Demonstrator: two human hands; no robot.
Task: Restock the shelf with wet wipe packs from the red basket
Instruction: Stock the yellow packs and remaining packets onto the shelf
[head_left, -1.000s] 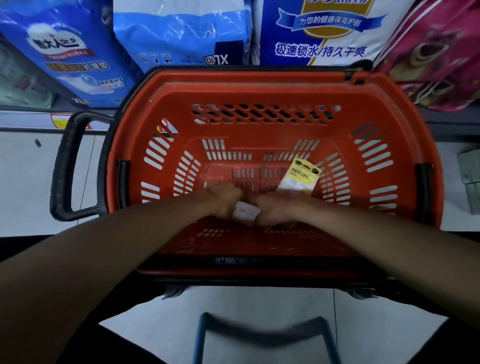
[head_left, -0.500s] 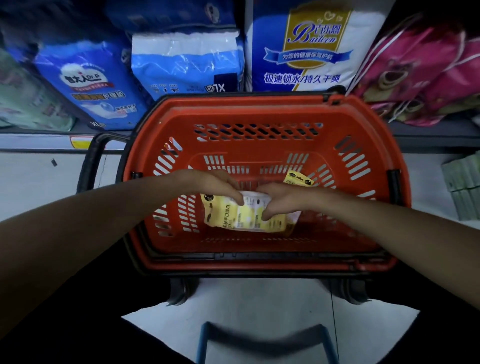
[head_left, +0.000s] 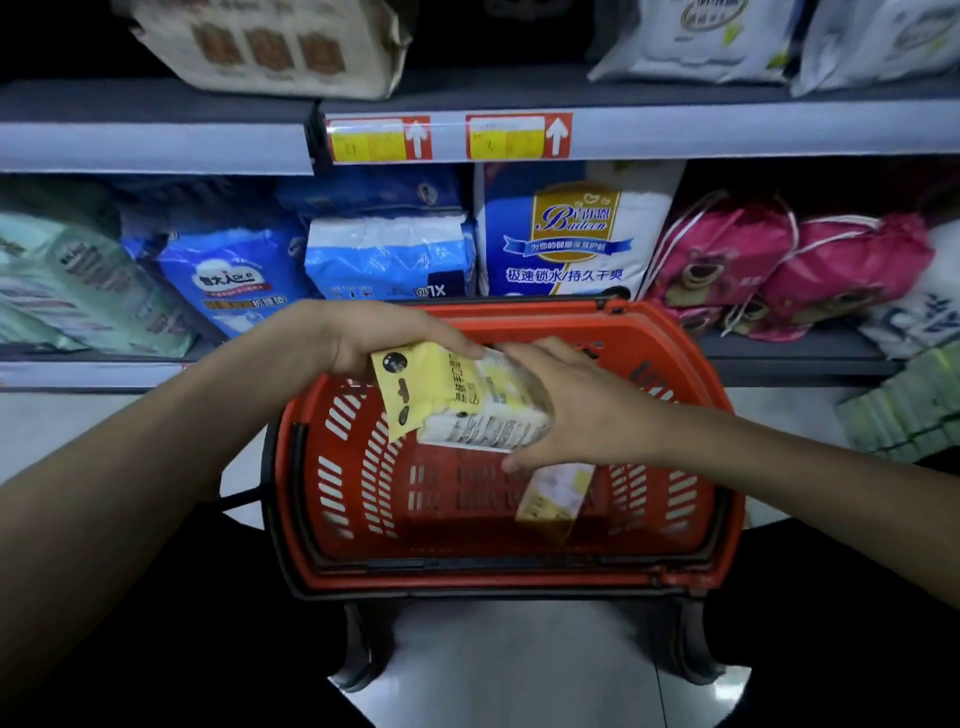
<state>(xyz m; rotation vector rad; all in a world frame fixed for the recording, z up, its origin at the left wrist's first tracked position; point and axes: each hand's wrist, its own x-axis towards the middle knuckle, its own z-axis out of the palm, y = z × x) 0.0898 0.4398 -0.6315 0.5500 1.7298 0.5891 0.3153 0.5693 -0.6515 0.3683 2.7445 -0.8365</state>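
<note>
Two hands hold a bundle of wipe packs (head_left: 467, 410) between them, lifted above the basket (head_left: 358, 467). The left hand (head_left: 363, 338) grips the yellow end from above, fingers curled over its top edge. The right hand (head_left: 576, 410) clasps the white end, fingers spread across it and thumb beneath. The number of packs in the bundle cannot be told.

The basket is red, with slotted walls and a dark frame. It contains one loose pack (head_left: 556, 499), yellow and white, lying tilted on the bottom at the right.

The yellow face of the bundle carries dark round marks and a column of Chinese characters too small to read. The white face carries fine print, also unreadable.

The lower shelf (head_left: 779, 358), just behind the basket, holds large bags. One blue-and-white bag (head_left: 389, 260) is marked "XL". A bag with a gold crest (head_left: 571, 239) reads "极速锁水/持久干爽". To the right of it lie two pink bags (head_left: 727, 260) with a bear face.

The upper rail (head_left: 727, 135) bears two price tags (head_left: 382, 139), red and yellow, each with a white upward arrow. The figures on them are blurred.

The floor (head_left: 519, 665) is pale tile, and the aisle is dimly lit.
</note>
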